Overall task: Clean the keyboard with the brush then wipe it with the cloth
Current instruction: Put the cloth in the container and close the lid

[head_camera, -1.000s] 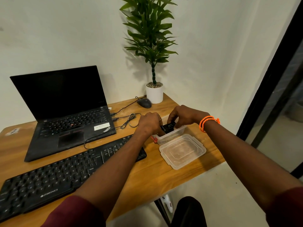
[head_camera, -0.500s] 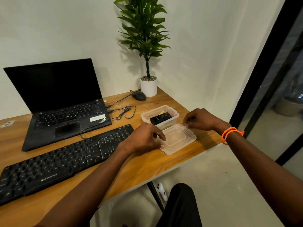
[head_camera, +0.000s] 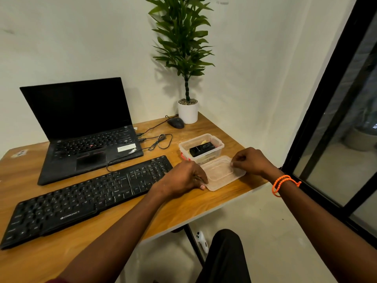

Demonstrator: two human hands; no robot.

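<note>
A black keyboard (head_camera: 81,199) lies across the front of the wooden desk (head_camera: 183,213). To its right stands a clear plastic box (head_camera: 216,153) holding a black object (head_camera: 201,150) and something yellowish behind it; a red bit pokes out at its left side. In front of the box lies its clear lid (head_camera: 221,174). My left hand (head_camera: 183,178) grips the lid's near left corner. My right hand (head_camera: 251,161) pinches the lid's far right edge. No brush or cloth is plainly recognisable.
An open black laptop (head_camera: 85,135) sits behind the keyboard with cables (head_camera: 161,142) trailing right. A mouse (head_camera: 175,122) and a potted plant (head_camera: 187,111) stand at the back corner. The desk's right edge is just past the lid, beside a dark-framed glass door (head_camera: 326,119).
Both hands left the box, where they had been at the black object, and came down to the lid in front of it. They now hold its opposite edges.
</note>
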